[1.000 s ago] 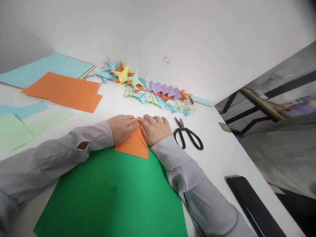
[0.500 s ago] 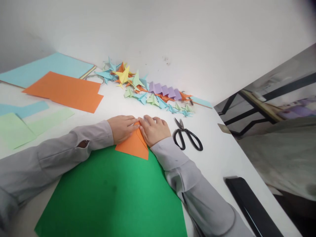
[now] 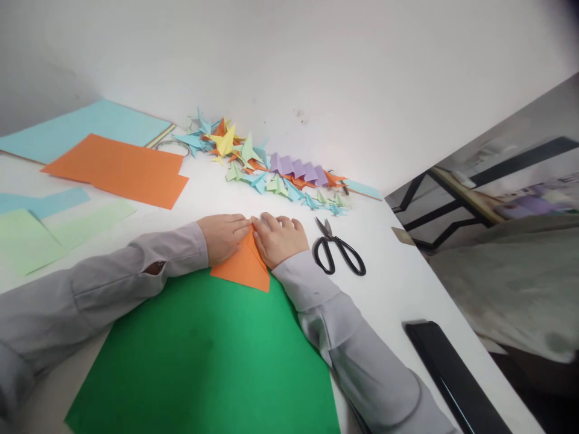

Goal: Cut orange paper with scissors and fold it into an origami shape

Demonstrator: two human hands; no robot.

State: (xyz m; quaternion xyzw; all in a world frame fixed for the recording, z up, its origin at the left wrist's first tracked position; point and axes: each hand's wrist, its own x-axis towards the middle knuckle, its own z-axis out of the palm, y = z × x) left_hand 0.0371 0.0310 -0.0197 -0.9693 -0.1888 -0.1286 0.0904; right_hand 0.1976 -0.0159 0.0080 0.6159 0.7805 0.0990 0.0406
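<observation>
A folded piece of orange paper [image 3: 239, 271] lies over the far edge of a green sheet [image 3: 208, 349], its narrow end pointing away from me. My left hand [image 3: 225, 237] presses on its left side, fingers together and tips at the narrow end. From the right, my right hand [image 3: 279, 239] holds the same paper, thumb and forefinger closed at the tip, the other fingers curled. Both hands' fingertips nearly meet there and cover part of the fold. Black-handled scissors [image 3: 338, 246] lie just right of my right hand, blades pointing away.
Folded paper cranes [image 3: 226, 143] and a purple pleated strip [image 3: 298, 169] line the wall. Orange sheets [image 3: 117, 172], a blue stack [image 3: 90, 129] and pale green paper [image 3: 31, 241] lie left. A black object [image 3: 452, 377] sits near the table's right edge.
The view has shifted slightly, so things on the right appear a little further left. Both hands stay on the orange paper, with my left fingers slightly closer together at its tip.
</observation>
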